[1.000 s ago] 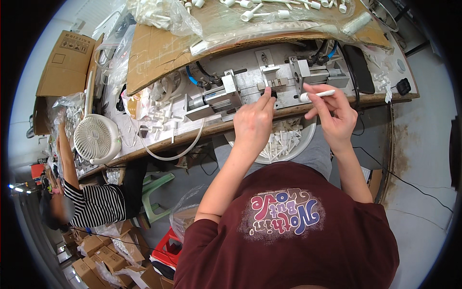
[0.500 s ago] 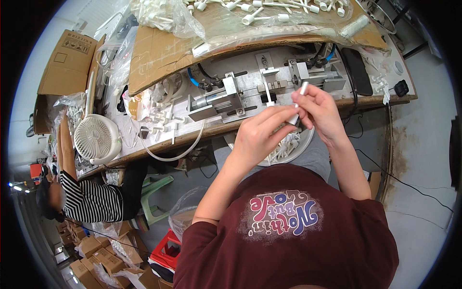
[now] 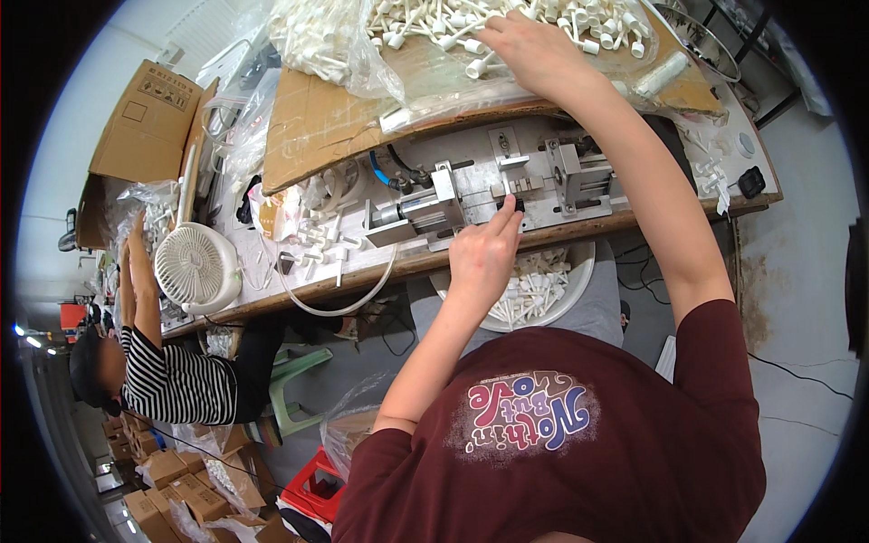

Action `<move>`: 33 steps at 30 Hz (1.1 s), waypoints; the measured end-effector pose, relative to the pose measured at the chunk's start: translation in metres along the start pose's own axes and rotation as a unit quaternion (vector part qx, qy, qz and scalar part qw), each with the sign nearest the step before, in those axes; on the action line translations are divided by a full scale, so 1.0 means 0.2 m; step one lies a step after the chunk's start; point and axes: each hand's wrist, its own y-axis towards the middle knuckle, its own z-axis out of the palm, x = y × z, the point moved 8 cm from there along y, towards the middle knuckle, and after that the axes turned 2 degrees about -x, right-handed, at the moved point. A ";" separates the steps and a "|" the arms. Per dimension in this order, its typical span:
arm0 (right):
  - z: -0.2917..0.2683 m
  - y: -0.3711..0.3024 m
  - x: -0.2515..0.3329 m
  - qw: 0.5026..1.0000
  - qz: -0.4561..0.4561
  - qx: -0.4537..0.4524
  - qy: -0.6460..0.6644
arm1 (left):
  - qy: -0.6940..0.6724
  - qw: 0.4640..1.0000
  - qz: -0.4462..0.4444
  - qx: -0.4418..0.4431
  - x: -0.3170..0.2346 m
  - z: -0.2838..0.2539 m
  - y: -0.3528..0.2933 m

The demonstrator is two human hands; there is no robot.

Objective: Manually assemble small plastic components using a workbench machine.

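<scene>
My left hand is at the near side of a metal clamping fixture on the bench. Its fingers are pressed together with the index finger stretched forward, tips on the near end of a white plastic piece lying in the fixture; the thumb is mostly hidden. My right hand reaches far over the bench to a heap of white cup-ended plastic stems on cardboard. Its fingers are bent down together, tips at one cup-ended stem, the grip partly covered by the hand.
A bowl of white pieces rests on my lap below the bench edge. Metal slides flank the fixture. A white fan and loose white fittings are on the left. Further left, a co-worker in a striped shirt reaches toward a cardboard box.
My hands have parted: the right went from in front of the fixture to the far heap, and the left moved onto the fixture. The white piece between them is gone from view.
</scene>
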 end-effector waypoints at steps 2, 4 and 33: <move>0.12 0.05 -0.02 0.993 0.015 0.121 -0.003 | 0.001 1.000 -0.005 0.008 0.01 0.00 0.03; 0.18 0.05 -0.03 0.988 0.008 0.153 0.013 | -0.004 1.000 -0.003 0.009 0.02 0.00 0.05; -0.37 -0.80 0.43 0.958 -0.077 -0.146 0.237 | -0.512 0.836 -0.197 -0.007 0.01 -0.16 0.00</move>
